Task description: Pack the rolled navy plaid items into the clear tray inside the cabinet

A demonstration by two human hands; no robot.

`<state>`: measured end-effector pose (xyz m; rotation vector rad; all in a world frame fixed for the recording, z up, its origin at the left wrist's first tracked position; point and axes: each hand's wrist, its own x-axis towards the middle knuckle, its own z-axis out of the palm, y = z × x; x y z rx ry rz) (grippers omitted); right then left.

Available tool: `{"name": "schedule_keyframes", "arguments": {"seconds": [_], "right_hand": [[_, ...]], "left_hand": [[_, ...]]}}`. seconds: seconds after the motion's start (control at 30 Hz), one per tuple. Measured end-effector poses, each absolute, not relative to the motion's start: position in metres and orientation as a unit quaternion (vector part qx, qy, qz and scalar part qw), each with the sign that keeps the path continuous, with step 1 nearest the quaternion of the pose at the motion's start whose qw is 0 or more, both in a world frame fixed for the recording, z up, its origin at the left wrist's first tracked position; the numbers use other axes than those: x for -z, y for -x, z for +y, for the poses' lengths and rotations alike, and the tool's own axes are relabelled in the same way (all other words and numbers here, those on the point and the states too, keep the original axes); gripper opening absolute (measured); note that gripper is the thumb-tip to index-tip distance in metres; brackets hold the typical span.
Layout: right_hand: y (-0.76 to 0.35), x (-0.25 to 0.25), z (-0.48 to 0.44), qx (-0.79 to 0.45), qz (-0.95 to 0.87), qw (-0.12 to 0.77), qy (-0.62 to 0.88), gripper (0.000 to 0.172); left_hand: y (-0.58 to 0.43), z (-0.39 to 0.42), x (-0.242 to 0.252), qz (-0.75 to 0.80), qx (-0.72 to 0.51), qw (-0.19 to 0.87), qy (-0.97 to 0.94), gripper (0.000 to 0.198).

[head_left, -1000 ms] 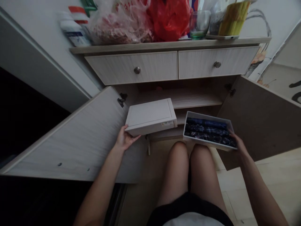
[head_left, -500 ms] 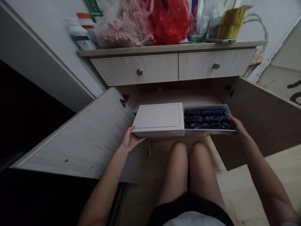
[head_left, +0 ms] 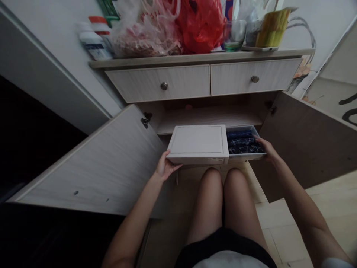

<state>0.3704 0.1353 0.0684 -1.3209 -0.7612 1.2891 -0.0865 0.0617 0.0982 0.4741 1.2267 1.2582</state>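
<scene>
A white storage box [head_left: 198, 139] is held level in front of the open cabinet, above my knees. Its pull-out drawer [head_left: 247, 156] sticks out partway from the right end. Inside the drawer lie dark folded umbrellas [head_left: 241, 142], blue and plaid, side by side. My left hand [head_left: 164, 165] grips the box's near left corner, thumb on top and fingers beneath. My right hand [head_left: 266, 147] is closed around the drawer's outer right end, fingertips over the rim.
The cabinet doors stand open at left [head_left: 106, 163] and right [head_left: 309, 145]. Behind the box runs a cabinet shelf [head_left: 206, 116]. On the cabinet top sit a red plastic bag [head_left: 199, 28], a clear bag [head_left: 145, 37], white bottles [head_left: 95, 42] and a glass [head_left: 234, 35].
The drawer has slid further into the box, so less of the umbrellas shows. My right hand has moved left with it, and my left hand has moved right with the box.
</scene>
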Motion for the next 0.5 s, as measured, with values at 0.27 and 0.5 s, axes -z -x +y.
{"name": "schedule_keyframes", "arguments": {"seconds": [0.27,0.5], "right_hand": [[-0.333,-0.056,0.149,-0.552,-0.344,0.548,0.525,0.041],[-0.301,-0.052,0.155,-0.552,-0.411,0.533,0.493,0.057]], "left_hand": [[0.064,0.063,-0.088,0.526,-0.553,0.613,-0.205,0.034],[0.045,0.068,-0.082,0.520,-0.550,0.623,-0.198,0.038]]}}
